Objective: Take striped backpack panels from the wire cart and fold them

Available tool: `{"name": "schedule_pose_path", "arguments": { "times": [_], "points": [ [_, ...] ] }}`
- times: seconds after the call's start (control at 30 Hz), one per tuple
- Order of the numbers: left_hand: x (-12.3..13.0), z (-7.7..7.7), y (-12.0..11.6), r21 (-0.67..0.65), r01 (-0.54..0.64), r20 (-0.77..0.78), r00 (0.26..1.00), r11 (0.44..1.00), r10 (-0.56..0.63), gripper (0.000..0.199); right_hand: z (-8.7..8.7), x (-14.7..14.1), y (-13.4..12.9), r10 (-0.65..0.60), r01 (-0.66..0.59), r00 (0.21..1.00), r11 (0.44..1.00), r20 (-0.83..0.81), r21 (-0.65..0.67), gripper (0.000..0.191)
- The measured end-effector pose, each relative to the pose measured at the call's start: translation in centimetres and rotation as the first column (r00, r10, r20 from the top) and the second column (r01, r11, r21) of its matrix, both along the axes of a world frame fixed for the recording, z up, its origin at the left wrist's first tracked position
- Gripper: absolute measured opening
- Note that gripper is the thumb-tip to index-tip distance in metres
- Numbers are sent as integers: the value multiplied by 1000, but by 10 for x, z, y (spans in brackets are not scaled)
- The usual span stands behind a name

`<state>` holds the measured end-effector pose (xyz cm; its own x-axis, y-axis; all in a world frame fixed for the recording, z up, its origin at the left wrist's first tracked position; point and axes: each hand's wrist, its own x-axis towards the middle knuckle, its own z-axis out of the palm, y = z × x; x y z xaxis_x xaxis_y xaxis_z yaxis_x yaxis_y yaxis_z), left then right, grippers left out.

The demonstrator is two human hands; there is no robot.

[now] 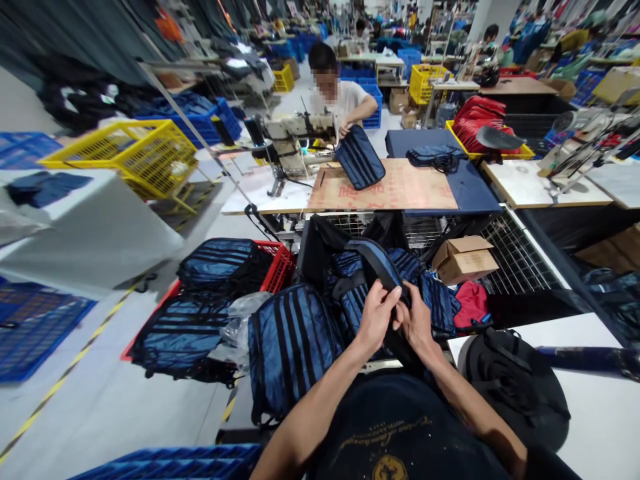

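Dark shirt (385,413) lies nearest, and beyond it left hand (377,317) and right hand (416,317) pinch a padded strap (384,263) in a closed grip above piled bags (354,308), where slackening fingers could drop it.

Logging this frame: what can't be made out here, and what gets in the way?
All in the head view:
- Strap: the gripped stretch, covered by the left hand and right hand.
- Cardboard box: any contents, hidden by its sides.
- Blue crate at the bottom: its near part, cut off by the picture's edge.
- Distant worker at upper right: handiwork too small and blurred.
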<state>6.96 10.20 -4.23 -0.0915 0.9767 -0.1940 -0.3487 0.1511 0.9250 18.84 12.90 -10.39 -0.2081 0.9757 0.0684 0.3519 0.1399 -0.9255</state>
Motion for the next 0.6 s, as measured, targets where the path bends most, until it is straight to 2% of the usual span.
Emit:
{"name": "schedule_pose_path", "arguments": {
  "times": [0.07,0.13,0.2,0.27,0.3,0.33,0.37,0.43,0.5,0.6],
  "points": [
    [-30,8,-4,0,101,-195,976,995,-99,47,7,17,26,-82,74,994,990,65,119,43],
    [-91,12,-10,-21,67,-483,873,998,-69,40,14,58,64,-211,175,967,959,144,224,42],
    [-170,12,-21,-6,-167,-717,688,986,112,32,17,112,104,-429,364,873,890,234,274,45],
    [-246,6,-36,28,-422,-825,502,906,259,33,17,164,136,-509,440,816,855,275,276,50],
    [-277,2,-43,53,-486,-874,401,873,276,35,16,183,146,-545,487,803,833,242,263,54],
    [-300,-3,-50,60,-501,-907,333,863,256,35,13,197,153,-575,530,793,814,201,237,58],
    [-315,-9,-55,52,-502,-926,299,863,229,35,11,205,156,-595,563,789,800,154,207,61],
    [-325,-21,-59,3,-451,-935,314,893,162,36,8,205,155,-619,604,783,782,69,154,65],
    [-315,-30,-53,-12,-380,-917,372,925,141,45,11,192,147,-645,639,764,757,3,140,64],
    [-279,-36,-36,85,-313,-883,416,946,217,67,23,162,132,-680,681,730,720,-62,134,59]
  ]
}}
